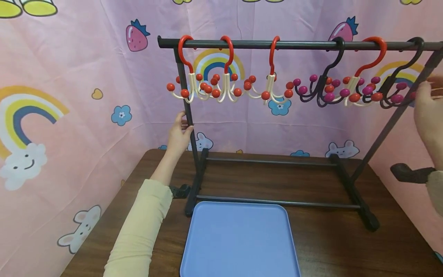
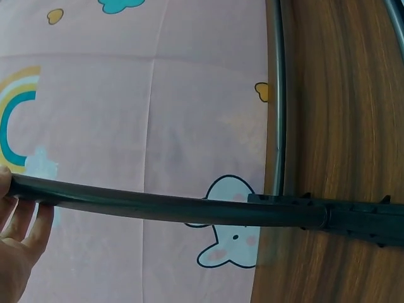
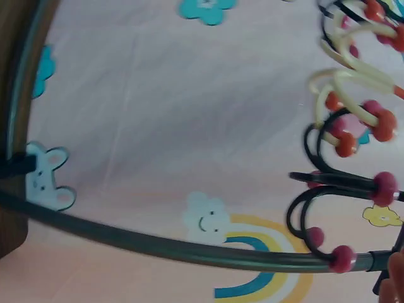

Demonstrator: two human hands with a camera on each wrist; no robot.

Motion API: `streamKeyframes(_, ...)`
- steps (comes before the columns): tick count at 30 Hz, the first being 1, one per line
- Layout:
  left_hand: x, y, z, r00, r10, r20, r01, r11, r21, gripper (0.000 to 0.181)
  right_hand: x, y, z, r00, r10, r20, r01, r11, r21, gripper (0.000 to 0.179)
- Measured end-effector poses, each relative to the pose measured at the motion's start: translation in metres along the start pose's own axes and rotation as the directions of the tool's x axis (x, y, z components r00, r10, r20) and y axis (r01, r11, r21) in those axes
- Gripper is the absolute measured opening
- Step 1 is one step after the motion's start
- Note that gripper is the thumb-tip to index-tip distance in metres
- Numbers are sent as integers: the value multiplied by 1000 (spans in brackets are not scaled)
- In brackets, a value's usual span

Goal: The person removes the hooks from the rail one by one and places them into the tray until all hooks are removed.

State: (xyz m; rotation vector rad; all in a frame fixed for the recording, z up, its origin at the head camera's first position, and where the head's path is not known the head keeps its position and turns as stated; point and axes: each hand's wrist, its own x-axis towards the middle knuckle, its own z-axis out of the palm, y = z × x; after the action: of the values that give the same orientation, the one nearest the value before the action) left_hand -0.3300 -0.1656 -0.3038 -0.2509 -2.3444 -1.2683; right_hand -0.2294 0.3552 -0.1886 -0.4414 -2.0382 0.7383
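Note:
A black metal hanging rack (image 1: 242, 44) stands on the table, with several multi-prong hanger hooks along its top bar. Three red-and-cream hooks (image 1: 227, 80) with red ball tips hang toward the left. Toward the right, black hooks (image 1: 321, 88) with magenta tips crowd around another red-and-cream hook (image 1: 352, 86). My left hand (image 1: 178, 134) grips the rack's left post (image 2: 145, 205) between thumb and fingers, below the hooks. At the right edge of the head view, my right hand (image 1: 429, 107) holds the upper right post (image 3: 208, 252); only its fingertips show in the right wrist view.
A blue tray (image 1: 238, 238) lies on the brown wooden table (image 1: 332, 246), in front of the rack's lower rail (image 1: 277, 202). The rack's right foot (image 1: 370, 221) reaches forward. A pink patterned cloth (image 1: 86, 57) covers the walls behind and beside the table.

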Motion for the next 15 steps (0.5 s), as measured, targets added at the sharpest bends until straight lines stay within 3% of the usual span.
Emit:
streamKeyframes(6,-1,-2,-1,1000,6,10,-7,1000,12,48,20,-20,1,983,120,135,-128,990,52,44)
streamKeyframes(11,0,0,1,1000,27,7,-27,1000,11,48,49,0,17,946,214,245,-239,968,76,60)
streamKeyframes(15,0,1,4,999,41,1,-41,999,19,47,60,10,26,936,229,267,-261,961,91,59)
